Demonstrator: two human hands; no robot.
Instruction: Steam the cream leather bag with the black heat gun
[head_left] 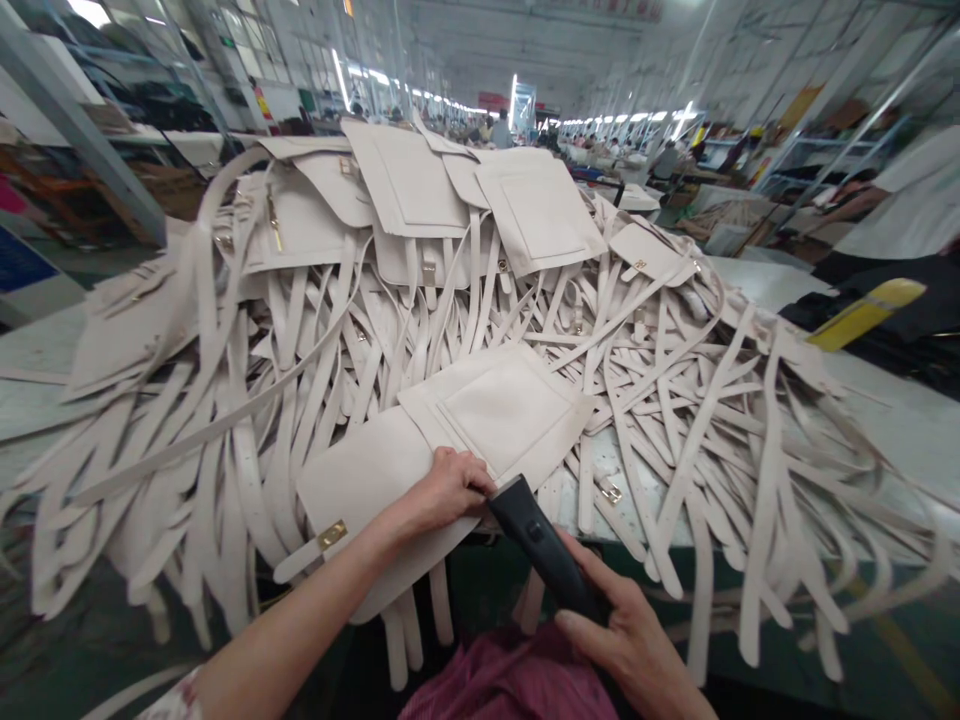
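A beige leather-like bag piece lies across the front of the pile, with a stitched pocket panel and a flap bearing a gold clasp plate. My left hand is closed, its fingers pinching the near edge of this piece. Wrapped in my right hand is a black hand-held device, shaped like a hair clipper, with a button on its upper face. Its flat front end meets the edge of the piece right beside my left fingertips. Whether the tip touches the material, I cannot tell.
Behind the piece rises a big heap of similar beige bag parts with tangled straps and gold buckles. Straps hang over the front table edge. A yellow strip juts out at right, near a person in a pale top.
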